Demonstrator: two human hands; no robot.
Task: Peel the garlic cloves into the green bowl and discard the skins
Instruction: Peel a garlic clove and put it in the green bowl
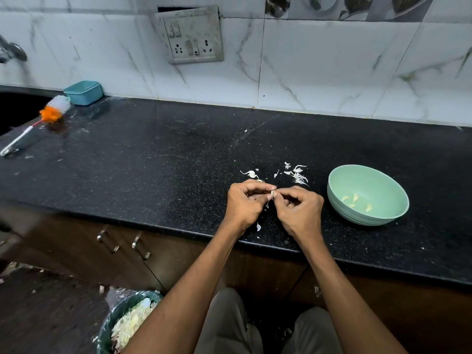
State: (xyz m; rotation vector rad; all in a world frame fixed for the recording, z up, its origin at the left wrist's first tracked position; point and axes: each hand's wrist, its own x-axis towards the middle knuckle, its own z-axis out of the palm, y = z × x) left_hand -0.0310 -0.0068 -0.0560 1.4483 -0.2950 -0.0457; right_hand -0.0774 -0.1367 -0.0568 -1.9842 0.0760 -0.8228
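Fingers of 2 hands pinch 1 garlic clove beside 1 green bowl holding 4 peeled cloves.

Light: dim, cool, even; source not visible. Wall tiles brightest, no hard glare. Black counter gives faint sheen and a soft reflection under the brush. Shadows: weak, diffuse beneath the hands and the bowl; cabinets and floor very dark. Focus: sharp at centre; tap at left edge blurred, bin soft. Distortion: wide-angle bowing of counter edge and tile lines, strongest at corners. Fine noise in dark areas.
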